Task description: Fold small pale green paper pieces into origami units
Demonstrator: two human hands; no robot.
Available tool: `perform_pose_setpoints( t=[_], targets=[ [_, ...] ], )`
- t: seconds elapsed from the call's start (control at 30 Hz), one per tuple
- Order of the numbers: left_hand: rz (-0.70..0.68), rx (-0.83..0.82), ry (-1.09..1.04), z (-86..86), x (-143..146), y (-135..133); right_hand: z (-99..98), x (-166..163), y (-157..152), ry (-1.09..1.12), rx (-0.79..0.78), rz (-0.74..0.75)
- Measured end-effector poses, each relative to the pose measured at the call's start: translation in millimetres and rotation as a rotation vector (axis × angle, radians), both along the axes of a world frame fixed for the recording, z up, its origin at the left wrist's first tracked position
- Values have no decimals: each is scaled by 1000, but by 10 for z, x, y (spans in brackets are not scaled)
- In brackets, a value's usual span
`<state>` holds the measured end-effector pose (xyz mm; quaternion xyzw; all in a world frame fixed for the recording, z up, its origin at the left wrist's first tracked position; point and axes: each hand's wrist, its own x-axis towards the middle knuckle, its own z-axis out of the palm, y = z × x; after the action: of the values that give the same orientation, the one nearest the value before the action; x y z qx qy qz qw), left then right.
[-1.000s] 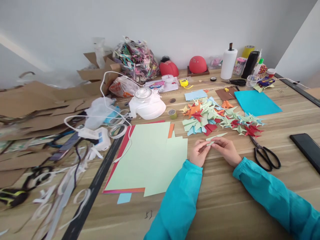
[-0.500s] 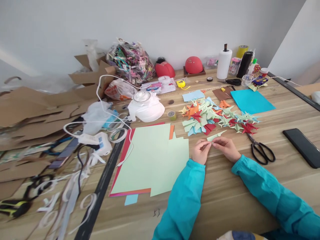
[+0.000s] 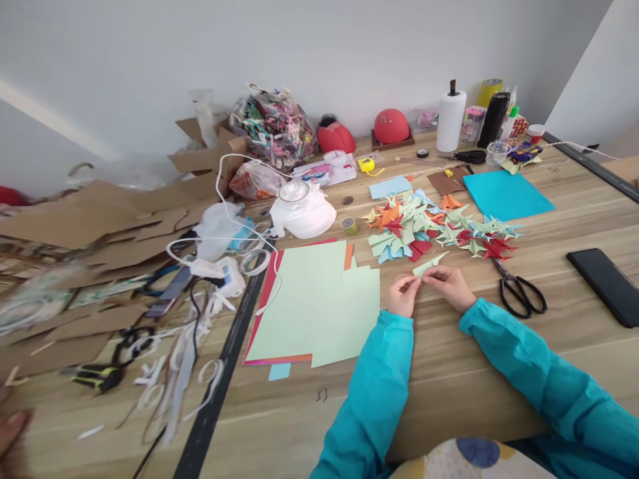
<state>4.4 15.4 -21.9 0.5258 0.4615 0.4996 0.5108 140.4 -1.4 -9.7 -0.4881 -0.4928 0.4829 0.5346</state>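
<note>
A small folded piece of pale green paper (image 3: 430, 263) is pinched between both hands, just above the table. My left hand (image 3: 402, 295) grips its near end with thumb and finger closed. My right hand (image 3: 452, 287) is closed on the same end, its fingertips meeting those of the left. Just beyond lies a pile of folded paper cranes (image 3: 412, 223) in green, red, orange and blue. Pale green paper sheets (image 3: 304, 299) lie to the left, over red and orange ones. Black-handled scissors (image 3: 522, 296) rest right of my right hand.
A phone (image 3: 605, 286) lies at the right, a bright blue paper square (image 3: 509, 195) behind the cranes. Left stand a white lamp-like object (image 3: 303, 214), cords, ribbons and flattened cardboard (image 3: 100, 246). Part of another person's hand (image 3: 10, 429) shows at the lower left edge.
The view has swung left, so the table's things sit further right. Both hands still pinch the folded paper, which now tilts up more steeply. Another person's hand has come into view.
</note>
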Motion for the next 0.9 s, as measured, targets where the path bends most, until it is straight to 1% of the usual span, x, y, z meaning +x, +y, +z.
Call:
perform_pose_setpoints(
  t=[0.1, 0.33, 0.47, 0.6, 0.9],
  targets=[
    [20, -64, -60, -21, 68, -23, -21, 6, -21, 67, -36, -28],
    [-29, -131, -138, 18, 132, -39, -15, 36, -83, 171, -96, -102],
    [-8, -134, -127, 41, 133, -39, 27, 26, -53, 153, -118, -116],
    [15, -184, -125, 54, 141, -45, 49, 10, -41, 145, -124, -118],
    [56, -210, -97, 80, 148, -48, 40, 3, -51, 103, -128, -121]
  ],
)
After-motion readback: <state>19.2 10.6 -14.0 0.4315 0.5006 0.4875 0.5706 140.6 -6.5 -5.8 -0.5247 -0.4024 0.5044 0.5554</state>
